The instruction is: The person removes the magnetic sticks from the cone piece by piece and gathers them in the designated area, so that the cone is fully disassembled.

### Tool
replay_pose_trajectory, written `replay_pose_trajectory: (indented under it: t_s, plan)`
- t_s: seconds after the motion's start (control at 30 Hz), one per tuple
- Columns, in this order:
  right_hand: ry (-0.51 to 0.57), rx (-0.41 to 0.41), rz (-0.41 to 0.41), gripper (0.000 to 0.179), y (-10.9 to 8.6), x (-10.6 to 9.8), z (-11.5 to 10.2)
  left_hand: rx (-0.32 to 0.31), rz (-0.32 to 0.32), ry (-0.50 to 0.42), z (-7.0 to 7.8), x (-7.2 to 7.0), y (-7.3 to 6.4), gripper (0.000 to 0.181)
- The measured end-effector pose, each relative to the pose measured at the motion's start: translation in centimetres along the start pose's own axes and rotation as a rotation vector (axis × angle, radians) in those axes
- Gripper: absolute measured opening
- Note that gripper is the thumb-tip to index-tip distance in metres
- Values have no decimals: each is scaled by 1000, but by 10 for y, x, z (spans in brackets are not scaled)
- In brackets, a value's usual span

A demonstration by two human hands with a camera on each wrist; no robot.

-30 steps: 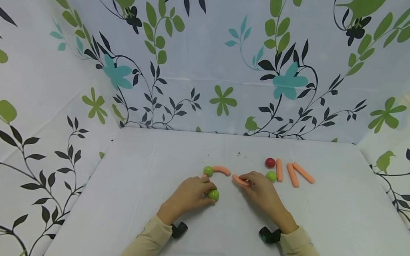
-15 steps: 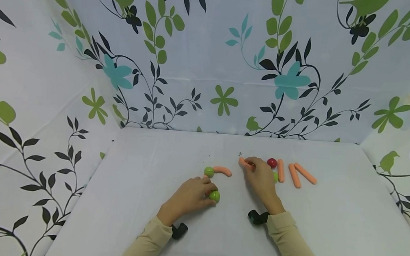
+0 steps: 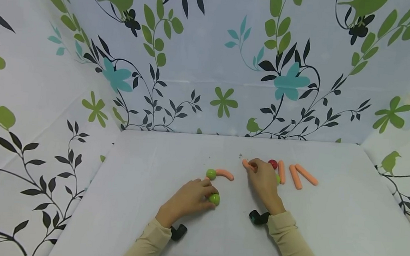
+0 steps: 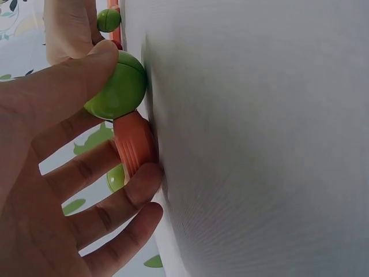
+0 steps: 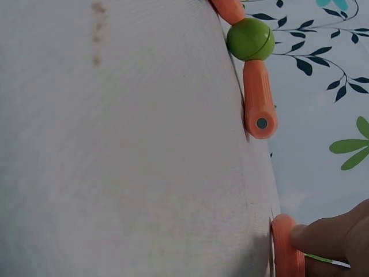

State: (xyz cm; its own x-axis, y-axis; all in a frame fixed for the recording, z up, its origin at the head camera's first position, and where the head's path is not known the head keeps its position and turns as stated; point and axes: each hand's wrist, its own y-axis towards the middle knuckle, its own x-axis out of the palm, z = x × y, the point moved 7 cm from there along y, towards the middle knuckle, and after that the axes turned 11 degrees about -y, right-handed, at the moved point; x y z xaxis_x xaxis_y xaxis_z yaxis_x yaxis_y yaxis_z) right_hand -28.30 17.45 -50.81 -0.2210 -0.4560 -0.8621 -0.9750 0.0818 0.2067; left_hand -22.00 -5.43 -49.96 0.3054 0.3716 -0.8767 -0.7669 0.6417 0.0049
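Note:
My left hand (image 3: 191, 195) pinches a near green ball (image 4: 124, 86) between thumb and index finger. From that ball an orange rod (image 4: 135, 141) runs along my other fingers, mostly hidden by the hand in the head view. At its far end sits a second green ball (image 3: 211, 174), joined to a curved orange rod (image 3: 225, 174) whose free end shows a dark round disc in the right wrist view. To the right, my right hand (image 3: 263, 184) grips another orange rod (image 3: 246, 164) between thumb and fingers, its tip sticking out left, apart from the joined pieces.
Beside my right hand lie a red ball (image 3: 273, 164), a partly covered green ball (image 3: 278, 179) and an upright-lying orange rod (image 3: 282, 172). Further right, two orange rods (image 3: 295, 177) form a V. Everything is on a white-covered table (image 3: 346, 219), with a patterned cloth (image 3: 195, 63) behind.
My right hand has moved its orange rod away from the curved rod's end, farther back and slightly right. My left hand keeps its hold on the green ball in place.

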Motion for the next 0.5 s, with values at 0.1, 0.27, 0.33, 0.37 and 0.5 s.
replay_pose_trajectory:
  t_s: [0.1,0.27,0.33,0.37,0.5]
  plan:
    - [-10,-14,-2,22,-1,1,-1,5,-10,-5,-1,1,-2,34]
    - [-25,-44,-4,22,1,2,-4,23,-5,-10,-1,-3,-5,33]
    - [-28,-58,-3,23,1,0,-5,32,-2,-12,0,-4,-5,32]
    - [-31,-61,-3,23,1,0,-5,34,-3,-15,0,-4,-5,32]
    - [-39,-61,-6,24,0,1,-2,40,-16,-20,-1,-2,-5,33]
